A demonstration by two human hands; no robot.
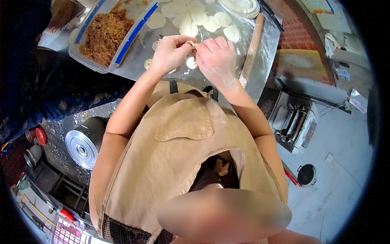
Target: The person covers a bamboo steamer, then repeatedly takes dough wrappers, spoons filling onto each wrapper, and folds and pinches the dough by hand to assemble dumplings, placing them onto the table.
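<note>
My left hand (172, 53) and my right hand (217, 60) meet over the metal worktop (132, 69). Their fingertips pinch a small dumpling (190, 42), mostly covered by the fingers. A shaped dumpling (191, 62) sits just below, between my wrists, and another dumpling (148, 63) lies left of my left hand. Beyond my hands, round dough wrappers (189, 26) are spread over the worktop, some overlapping. To the left stands a clear plastic tub (109, 70) with blue edges, holding brown minced filling (106, 38).
A floury rolling pin (252, 49) lies right of my right hand. Stacked dough rings (241, 6) are at the back. On the right is a roller machine (295, 124); a dark pot (306, 175) is on the floor. Lower left stands a large lidded pot (82, 149). Dark clothing of another person (61, 85) is at left.
</note>
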